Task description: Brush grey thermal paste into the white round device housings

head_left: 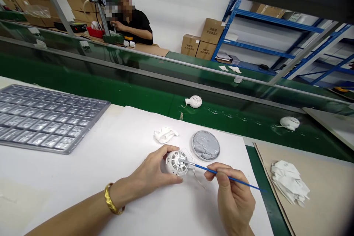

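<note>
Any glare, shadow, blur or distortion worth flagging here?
Head view: bright glare on the clear tray, lighter sheen on the grey paste; head view: soft shadows on the white sheet near the right hand; head view: the far end of the blue brush looks blurred; head view: darkened lower-right corner.

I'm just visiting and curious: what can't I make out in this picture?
All in the head view:
White round part: its underside faces away from the camera, out of sight beside the left hand.
Blue brush: the right hand hides part of the handle; the tip is too small to show any grey material on it.
Clear tray: cut off by the left edge.
Cartons: print too small to read.
</note>
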### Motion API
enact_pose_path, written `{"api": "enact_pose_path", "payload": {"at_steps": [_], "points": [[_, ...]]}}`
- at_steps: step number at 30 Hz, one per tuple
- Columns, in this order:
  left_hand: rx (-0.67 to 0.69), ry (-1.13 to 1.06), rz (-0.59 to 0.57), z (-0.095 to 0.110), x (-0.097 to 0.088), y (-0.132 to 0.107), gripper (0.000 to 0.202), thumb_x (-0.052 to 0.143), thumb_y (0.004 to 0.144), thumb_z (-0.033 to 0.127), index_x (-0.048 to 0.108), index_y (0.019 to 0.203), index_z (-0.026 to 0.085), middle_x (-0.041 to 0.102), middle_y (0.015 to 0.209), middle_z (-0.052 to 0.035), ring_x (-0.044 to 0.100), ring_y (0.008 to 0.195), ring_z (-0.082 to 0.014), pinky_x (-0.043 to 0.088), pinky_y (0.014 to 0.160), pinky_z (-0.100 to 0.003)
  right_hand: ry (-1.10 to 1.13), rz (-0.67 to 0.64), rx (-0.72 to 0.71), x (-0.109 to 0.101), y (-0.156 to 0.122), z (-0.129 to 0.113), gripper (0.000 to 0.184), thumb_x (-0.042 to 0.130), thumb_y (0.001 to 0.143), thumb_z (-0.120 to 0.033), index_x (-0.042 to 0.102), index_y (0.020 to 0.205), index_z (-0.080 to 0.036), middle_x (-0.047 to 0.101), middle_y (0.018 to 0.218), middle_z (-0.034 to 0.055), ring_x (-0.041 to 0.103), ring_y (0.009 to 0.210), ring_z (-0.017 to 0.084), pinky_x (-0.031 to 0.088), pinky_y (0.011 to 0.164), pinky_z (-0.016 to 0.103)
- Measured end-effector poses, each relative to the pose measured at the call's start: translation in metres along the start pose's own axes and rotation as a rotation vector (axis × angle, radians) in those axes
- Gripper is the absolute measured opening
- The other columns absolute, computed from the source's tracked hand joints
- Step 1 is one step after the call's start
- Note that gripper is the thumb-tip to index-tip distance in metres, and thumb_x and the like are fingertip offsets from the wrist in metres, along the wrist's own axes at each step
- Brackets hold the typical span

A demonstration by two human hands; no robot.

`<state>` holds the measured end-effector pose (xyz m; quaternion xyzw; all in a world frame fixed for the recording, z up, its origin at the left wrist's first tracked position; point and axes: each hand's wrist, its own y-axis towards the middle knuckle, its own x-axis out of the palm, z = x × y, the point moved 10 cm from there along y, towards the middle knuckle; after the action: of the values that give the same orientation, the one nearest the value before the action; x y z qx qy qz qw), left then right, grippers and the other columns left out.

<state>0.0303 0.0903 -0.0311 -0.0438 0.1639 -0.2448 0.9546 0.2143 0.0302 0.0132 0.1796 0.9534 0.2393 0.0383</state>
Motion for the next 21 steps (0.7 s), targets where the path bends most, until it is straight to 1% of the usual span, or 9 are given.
{"api": "enact_pose_path", "payload": {"at_steps": [3,7,9,14,17,21], "points": [[0.019,-0.034,0.015,-0.002,0.0,0.0,0.055,0.078,0.06,0.025,0.051,0.108,0.022,0.062,0.106,-0.0039,0.059,0.096,-0.0227,0.048,0.086,-0.035,-0.015,-0.013,-0.048,0.001,0.0,-0.009,0.012,0.05,0.087,-0.014,0.059,0.086,-0.022,0.064,0.082,0.0039,0.062,0.065,0.017,0.052,0.058,0.034],[0.036,-0.028,-0.001,-0.004,0.001,0.0,0.059,0.079,0.061,0.027,0.05,0.112,0.022,0.06,0.109,-0.0052,0.058,0.1,-0.023,0.048,0.089,-0.037,-0.047,-0.094,-0.11,0.006,0.003,-0.017,0.018,0.046,0.087,-0.009,0.057,0.09,-0.023,0.064,0.075,0.0028,0.062,0.073,0.019,0.052,0.061,0.035],[0.037,-0.03,-0.006,-0.003,0.001,0.0,0.06,0.079,0.061,0.026,0.049,0.113,0.021,0.06,0.111,-0.0057,0.057,0.102,-0.0231,0.047,0.09,-0.037,-0.05,-0.111,-0.122,0.006,0.004,-0.019,0.018,0.046,0.087,-0.008,0.057,0.091,-0.023,0.064,0.074,0.003,0.062,0.074,0.02,0.052,0.061,0.036],[0.051,-0.062,-0.046,0.003,0.001,-0.002,0.058,0.077,0.063,0.026,0.048,0.113,0.021,0.059,0.114,-0.007,0.056,0.104,-0.0228,0.046,0.092,-0.037,-0.001,-0.018,-0.086,-0.002,0.006,-0.019,0.009,0.052,0.086,-0.015,0.059,0.087,-0.021,0.065,0.079,0.0051,0.062,0.066,0.019,0.051,0.055,0.036],[0.061,-0.076,-0.034,0.006,-0.003,-0.003,0.058,0.078,0.063,0.025,0.049,0.114,0.021,0.059,0.115,-0.0072,0.056,0.105,-0.0231,0.046,0.093,-0.037,0.052,0.056,-0.017,-0.008,0.008,-0.016,0.003,0.057,0.085,-0.021,0.059,0.084,-0.02,0.065,0.082,0.0067,0.062,0.062,0.019,0.051,0.054,0.037],[0.098,-0.042,0.019,0.012,-0.01,-0.011,0.061,0.079,0.062,0.03,0.051,0.115,0.021,0.059,0.115,-0.0068,0.056,0.106,-0.024,0.046,0.093,-0.038,0.171,0.193,0.129,-0.025,0.008,-0.002,0.012,0.065,0.08,-0.029,0.057,0.079,-0.02,0.064,0.081,0.007,0.061,0.059,0.019,0.049,0.054,0.037]]}}
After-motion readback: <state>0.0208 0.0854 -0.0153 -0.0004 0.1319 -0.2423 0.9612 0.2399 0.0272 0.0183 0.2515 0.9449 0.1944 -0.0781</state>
